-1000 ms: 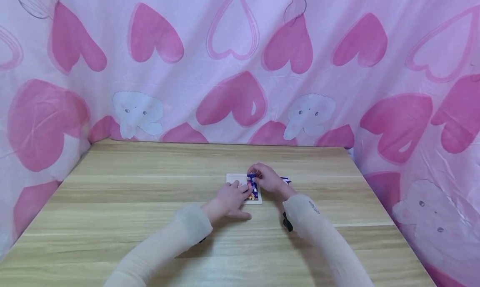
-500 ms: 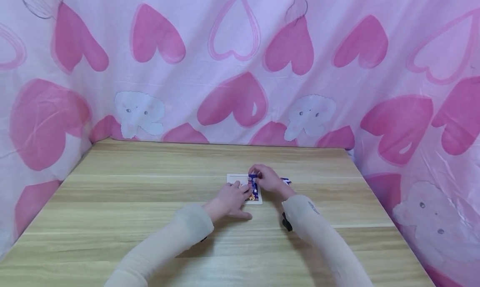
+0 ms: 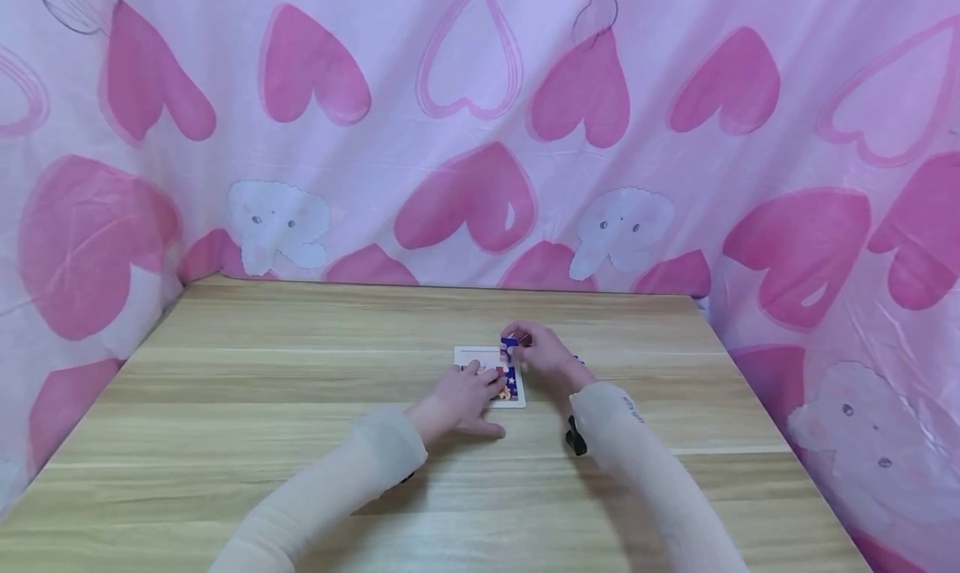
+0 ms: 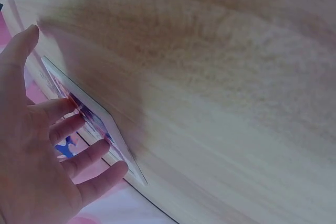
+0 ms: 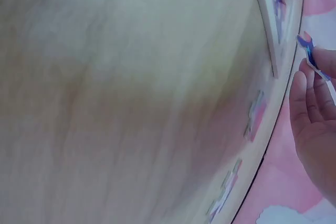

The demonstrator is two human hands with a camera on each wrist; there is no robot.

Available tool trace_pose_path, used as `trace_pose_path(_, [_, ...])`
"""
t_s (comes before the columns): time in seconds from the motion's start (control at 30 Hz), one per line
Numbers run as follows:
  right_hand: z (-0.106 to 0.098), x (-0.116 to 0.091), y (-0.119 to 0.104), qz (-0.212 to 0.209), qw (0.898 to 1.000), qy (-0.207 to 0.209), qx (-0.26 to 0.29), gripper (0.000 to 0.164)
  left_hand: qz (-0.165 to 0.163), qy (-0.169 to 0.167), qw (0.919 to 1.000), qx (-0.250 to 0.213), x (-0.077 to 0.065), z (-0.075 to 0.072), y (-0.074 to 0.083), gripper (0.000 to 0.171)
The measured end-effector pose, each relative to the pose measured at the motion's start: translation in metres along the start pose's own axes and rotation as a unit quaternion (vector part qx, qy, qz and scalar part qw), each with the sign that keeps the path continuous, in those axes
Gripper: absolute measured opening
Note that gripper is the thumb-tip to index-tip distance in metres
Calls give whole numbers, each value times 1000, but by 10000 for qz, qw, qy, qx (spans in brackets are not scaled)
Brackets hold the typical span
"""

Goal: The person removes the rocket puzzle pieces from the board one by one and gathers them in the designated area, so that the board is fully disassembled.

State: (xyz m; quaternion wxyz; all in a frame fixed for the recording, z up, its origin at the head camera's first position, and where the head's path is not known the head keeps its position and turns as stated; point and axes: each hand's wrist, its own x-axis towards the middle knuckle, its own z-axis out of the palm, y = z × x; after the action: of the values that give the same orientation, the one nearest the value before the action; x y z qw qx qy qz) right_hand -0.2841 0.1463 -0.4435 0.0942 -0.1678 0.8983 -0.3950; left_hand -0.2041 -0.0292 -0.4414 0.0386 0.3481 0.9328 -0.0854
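Observation:
A small jigsaw puzzle in a white-bordered tray (image 3: 471, 353) lies on the table, partly hidden by my hands. My left hand (image 3: 462, 396) rests on it with fingers spread; in the left wrist view the fingertips (image 4: 116, 170) touch the puzzle's surface. My right hand (image 3: 543, 350) pinches a dark blue jigsaw piece (image 3: 509, 345) between thumb and fingers over the tray's far right corner. The right wrist view shows this piece raised off the tray (image 5: 266, 22).
Two loose jigsaw pieces (image 5: 255, 115) lie on the table beside the tray, mostly hidden behind my right hand in the head view. The wooden table (image 3: 300, 331) ends at a pink heart-patterned curtain (image 3: 465, 198) at the back and sides.
My right hand has moved up and slightly right, lifting the blue jigsaw piece off the puzzle's far right corner. My left hand stays in place on the puzzle.

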Motion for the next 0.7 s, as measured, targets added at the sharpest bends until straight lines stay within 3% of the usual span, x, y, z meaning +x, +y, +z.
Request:
trace_pose_path(0.17, [-9, -4, 4, -92, 9998, 100, 122, 29, -103, -9, 9997, -204, 0, 1, -1, 85])
trace_pose_path(0.33, [-19, -8, 10, -97, 9997, 219, 81, 27, -171, -37, 9975, -689, -2, 2, -3, 83])
trace_pose_path(0.53, [-34, -20, 16, -170, 9988, 279, 368, 26, -241, -125, 9918, -1251, -8, 3, -5, 83])
trace_pose_path(0.7, [-49, -32, 27, -90, 9975, 229, 667, 27, -250, -118, 9894, -1424, -11, 3, -5, 82])
